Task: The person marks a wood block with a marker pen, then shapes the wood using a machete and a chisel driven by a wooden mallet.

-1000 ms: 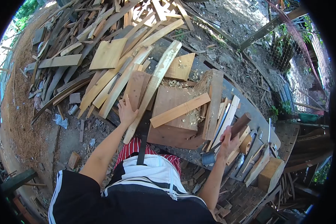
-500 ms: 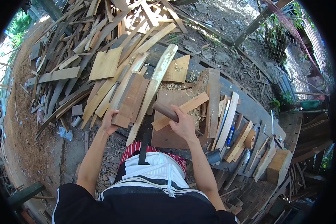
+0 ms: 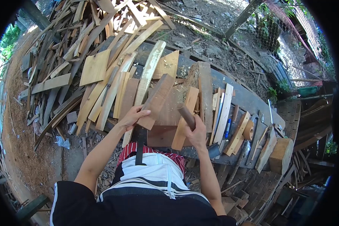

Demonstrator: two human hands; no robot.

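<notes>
My left hand (image 3: pixel 133 117) grips the lower end of a reddish-brown wooden board (image 3: pixel 158 98), thumb on top and fingers along its side. The board slants up to the right over the work surface. My right hand (image 3: pixel 196 132) is closed round a dark, thick, rounded wooden stick (image 3: pixel 186 115), whose blunt end points up and left. A lighter wooden strip (image 3: pixel 191 101) runs close beside and partly behind that stick. Beneath both hands lies a flat brown wooden block (image 3: pixel 162 136). A long pale plank (image 3: pixel 153 66) passes behind the left board.
Chisel-like tools, a blue pen (image 3: pixel 228 128) and wooden pieces (image 3: pixel 239 132) line the bench's right side. A thick timber (image 3: pixel 205 94) stands among wood shavings. At the left is a large heap of scrap wood (image 3: pixel 56 81), and a square wood block (image 3: pixel 281 155) sits at the far right.
My left hand has moved right, swinging the reddish-brown board over the work surface. My right hand has shifted right with the dark stick, and the lighter strip has turned steeper.
</notes>
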